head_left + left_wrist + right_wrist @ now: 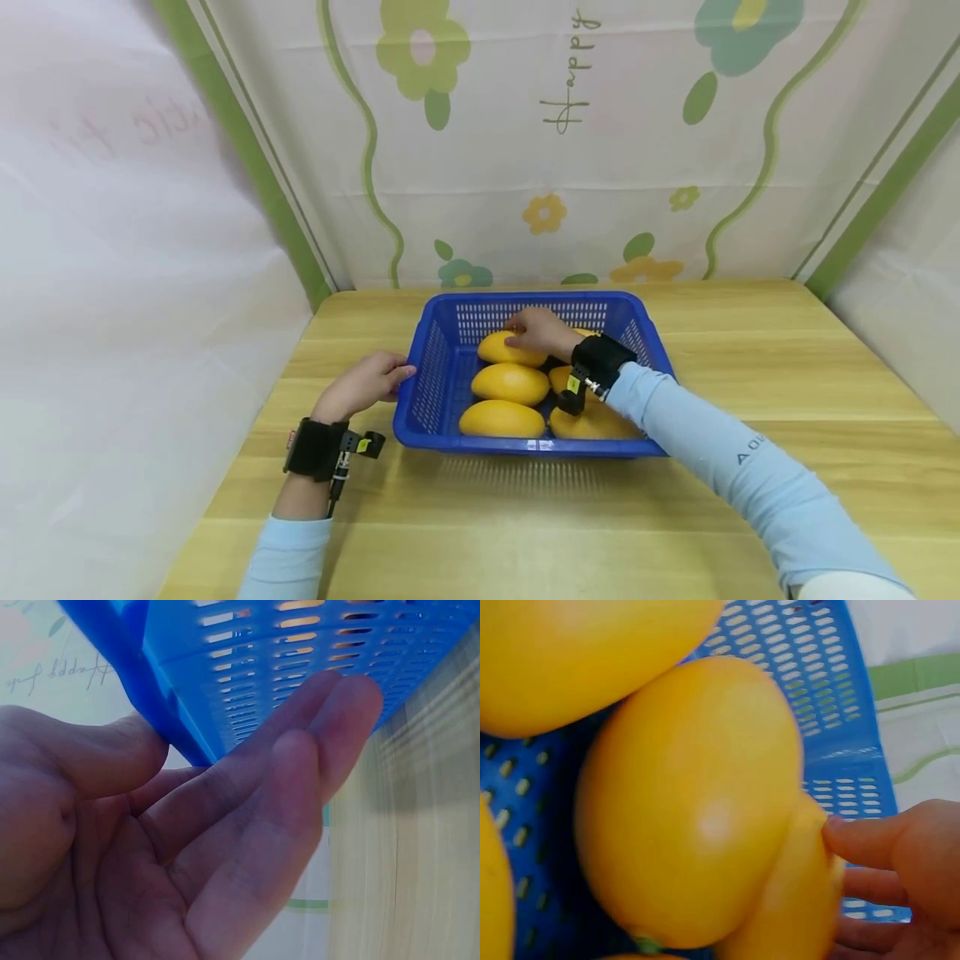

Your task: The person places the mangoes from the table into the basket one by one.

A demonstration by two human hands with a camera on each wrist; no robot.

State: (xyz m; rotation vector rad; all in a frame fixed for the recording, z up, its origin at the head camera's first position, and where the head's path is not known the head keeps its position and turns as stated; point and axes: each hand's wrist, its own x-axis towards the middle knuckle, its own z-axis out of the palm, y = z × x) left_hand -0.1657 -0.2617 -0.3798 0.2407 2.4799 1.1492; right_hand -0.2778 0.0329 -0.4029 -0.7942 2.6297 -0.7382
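Note:
Several yellow mangoes (510, 384) lie in rows inside a blue plastic basket (480, 444) with slotted walls. At the basket's left side, my left hand (367, 385) holds the rim. The left wrist view shows its thumb at the rim and its fingers (300, 780) under the outer wall. My right hand (542, 332) reaches into the basket and grips the back-left mango (497, 347). In the right wrist view its thumb touches that mango (802, 892), which is partly hidden behind a nearer mango (697, 795). My right forearm covers part of the right-hand mangoes.
The basket stands on a light wooden table (450, 542), close to its back edge. Behind it hangs a white curtain (480, 167) with printed flowers, and further white cloth (135, 292) encloses the sides. Each wrist wears a black strap with a small camera.

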